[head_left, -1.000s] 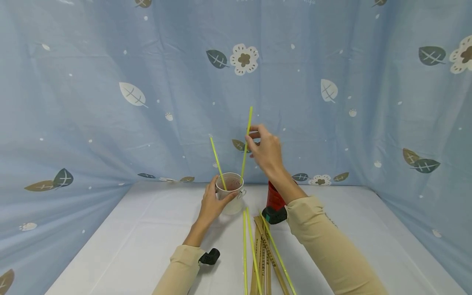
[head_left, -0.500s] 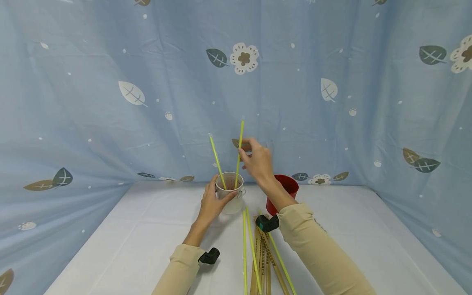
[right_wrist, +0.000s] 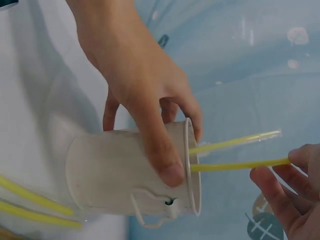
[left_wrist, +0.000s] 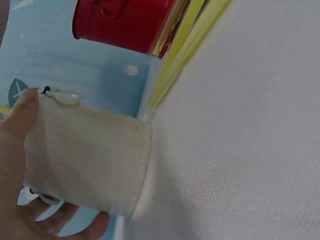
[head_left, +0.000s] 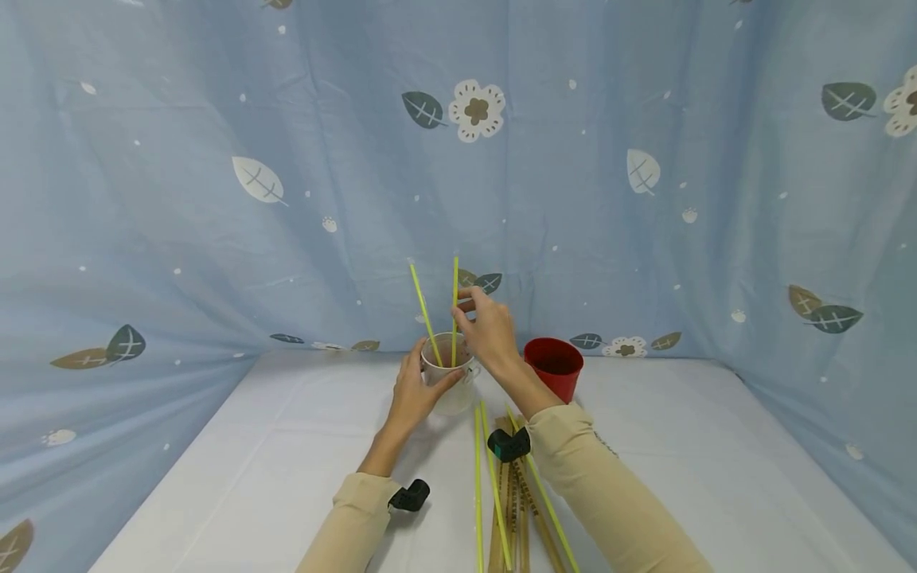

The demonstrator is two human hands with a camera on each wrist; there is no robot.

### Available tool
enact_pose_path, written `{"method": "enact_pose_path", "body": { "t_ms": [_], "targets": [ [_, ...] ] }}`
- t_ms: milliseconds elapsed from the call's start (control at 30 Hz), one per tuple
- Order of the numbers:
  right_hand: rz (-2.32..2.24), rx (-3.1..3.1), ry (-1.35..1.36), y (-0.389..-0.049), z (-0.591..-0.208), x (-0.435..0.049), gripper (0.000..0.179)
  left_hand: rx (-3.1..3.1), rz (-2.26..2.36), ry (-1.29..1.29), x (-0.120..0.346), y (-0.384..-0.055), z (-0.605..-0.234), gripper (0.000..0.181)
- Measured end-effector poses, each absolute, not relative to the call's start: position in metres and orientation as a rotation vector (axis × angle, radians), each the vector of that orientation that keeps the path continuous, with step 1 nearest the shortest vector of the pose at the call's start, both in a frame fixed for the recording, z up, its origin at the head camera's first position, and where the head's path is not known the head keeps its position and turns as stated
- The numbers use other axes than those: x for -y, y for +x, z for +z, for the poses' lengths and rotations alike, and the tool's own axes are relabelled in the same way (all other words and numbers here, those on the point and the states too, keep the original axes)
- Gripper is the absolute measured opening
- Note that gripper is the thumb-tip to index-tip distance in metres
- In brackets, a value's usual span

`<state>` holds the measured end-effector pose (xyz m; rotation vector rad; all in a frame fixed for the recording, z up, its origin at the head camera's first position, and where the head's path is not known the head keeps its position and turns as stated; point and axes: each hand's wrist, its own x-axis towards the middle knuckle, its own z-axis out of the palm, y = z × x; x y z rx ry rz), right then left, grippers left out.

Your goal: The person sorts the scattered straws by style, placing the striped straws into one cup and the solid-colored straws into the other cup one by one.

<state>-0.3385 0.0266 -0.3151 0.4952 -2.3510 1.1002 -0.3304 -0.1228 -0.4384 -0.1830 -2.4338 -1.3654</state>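
My left hand (head_left: pixel 414 390) grips a small white bucket (right_wrist: pixel 110 170) with little ear handles, thumb along its near side and fingers round the far side. The bucket stands upright on the table. My right hand (head_left: pixel 490 330) pinches a yellow straw (head_left: pixel 454 278) between thumb and fingertips, its lower end inside the bucket. A second yellow straw (head_left: pixel 423 306), in a clear wrapper, leans to the left in the same bucket. In the right wrist view both straws come out past the rim, side by side.
A red bucket (head_left: pixel 562 386) stands to the right, behind my right forearm. Several yellow straws (head_left: pixel 478 485) and brown strips with printed lettering (head_left: pixel 544 529) lie between my arms on the white table (head_left: pixel 265 446). A blue patterned curtain (head_left: pixel 344 239) hangs behind.
My right hand has moved down and left, lowering the straw deeper into the white bucket and bringing it nearly upright. More of the red bucket shows. My left hand keeps its hold.
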Motion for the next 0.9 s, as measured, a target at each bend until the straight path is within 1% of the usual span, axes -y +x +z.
{"method": "enact_pose_path", "body": {
  "t_ms": [167,467,900],
  "targets": [
    [1.071,2.375,0.487,-0.338,-0.315,-0.025,0.027,2.432,-1.362,-0.183,0.123,-0.331,-0.437,0.099],
    [1.143,2.419,0.511,-0.341,-0.326,-0.025,0.030,2.436,-1.372,-0.183,0.122,-0.331,-0.437,0.099],
    [1.124,2.455,0.464,-0.345,-0.338,-0.019,0.026,2.427,-1.366,-0.187,0.123,-0.332,-0.440,0.099]
  ]
}}
